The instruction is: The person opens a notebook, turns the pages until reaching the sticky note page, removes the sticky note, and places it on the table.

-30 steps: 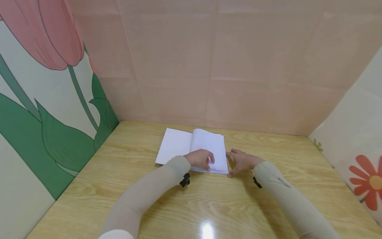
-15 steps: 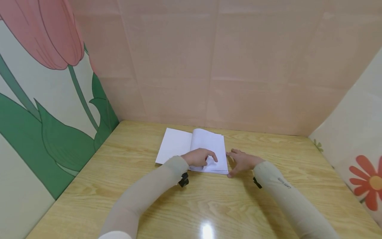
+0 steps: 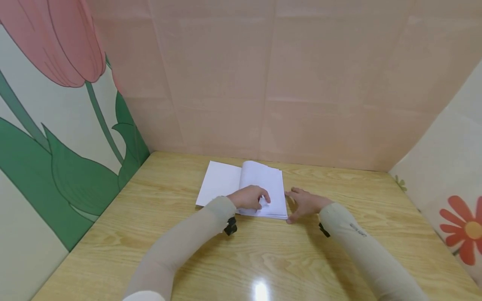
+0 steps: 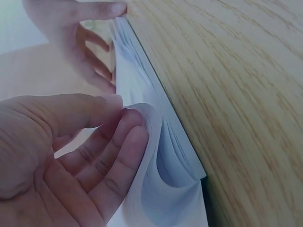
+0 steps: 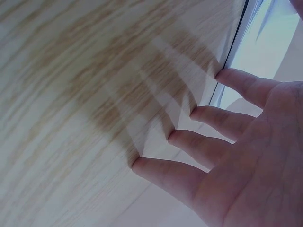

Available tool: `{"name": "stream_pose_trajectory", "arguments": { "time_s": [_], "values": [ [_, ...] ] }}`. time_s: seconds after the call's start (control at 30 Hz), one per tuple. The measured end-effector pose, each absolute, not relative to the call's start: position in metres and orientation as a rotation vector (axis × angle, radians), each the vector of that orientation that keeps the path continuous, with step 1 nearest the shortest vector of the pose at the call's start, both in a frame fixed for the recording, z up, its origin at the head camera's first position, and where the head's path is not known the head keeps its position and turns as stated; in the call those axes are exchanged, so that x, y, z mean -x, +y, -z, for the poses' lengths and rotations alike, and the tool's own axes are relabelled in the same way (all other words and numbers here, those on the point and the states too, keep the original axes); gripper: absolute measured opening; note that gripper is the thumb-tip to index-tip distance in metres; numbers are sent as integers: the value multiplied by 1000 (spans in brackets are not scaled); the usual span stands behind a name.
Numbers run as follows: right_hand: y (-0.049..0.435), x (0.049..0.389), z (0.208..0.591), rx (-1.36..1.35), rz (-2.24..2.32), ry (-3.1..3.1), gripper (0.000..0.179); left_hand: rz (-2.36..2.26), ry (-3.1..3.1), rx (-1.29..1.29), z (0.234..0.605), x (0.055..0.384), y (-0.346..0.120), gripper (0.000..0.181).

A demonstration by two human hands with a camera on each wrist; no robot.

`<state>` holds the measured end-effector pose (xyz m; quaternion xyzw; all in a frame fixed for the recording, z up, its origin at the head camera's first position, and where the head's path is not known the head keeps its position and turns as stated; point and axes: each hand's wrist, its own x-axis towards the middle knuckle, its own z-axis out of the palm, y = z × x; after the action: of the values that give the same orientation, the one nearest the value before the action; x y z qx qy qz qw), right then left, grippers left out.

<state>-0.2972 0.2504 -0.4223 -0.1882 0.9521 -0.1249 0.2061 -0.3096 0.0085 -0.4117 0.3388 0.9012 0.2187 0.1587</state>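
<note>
An open notebook point(image 3: 266, 179) with white pages lies on the wooden table, its left leaf point(image 3: 222, 179) flat. My left hand point(image 3: 246, 197) is over the lower part of the right-hand pages. In the left wrist view, thumb and fingers of this hand pinch lifted pages point(image 4: 150, 123), which curl up in a fold near the notebook's lower edge. At the right side my right hand point(image 3: 306, 202) spreads its fingers, with the thumb at the lower right corner. The right wrist view has one fingertip point(image 5: 221, 75) right at the notebook's edge and the others on the tabletop.
The wooden table point(image 3: 233, 267) reaches back to a pinkish covered wall point(image 3: 271, 83). A tulip-painted panel point(image 3: 56, 125) rises at the left. Another panel point(image 3: 452, 167) with a red flower stands at the right.
My left hand has shifted slightly left over the pages; its index finger stretched out half a second ago and is bent again now. The right hand stays in place.
</note>
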Motion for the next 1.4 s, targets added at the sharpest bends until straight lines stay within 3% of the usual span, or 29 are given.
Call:
{"name": "stream_pose_trajectory", "arguments": {
  "time_s": [0.43,0.87,1.4],
  "values": [
    [251,297,425,521,328,2662,108,-758,2639,-1015,384,306,-11,29],
    [253,299,425,529,338,2658,110,-962,2757,-875,346,293,-49,21],
    [253,295,421,553,360,2646,109,-1040,2803,-647,353,291,-114,24]
  ]
}}
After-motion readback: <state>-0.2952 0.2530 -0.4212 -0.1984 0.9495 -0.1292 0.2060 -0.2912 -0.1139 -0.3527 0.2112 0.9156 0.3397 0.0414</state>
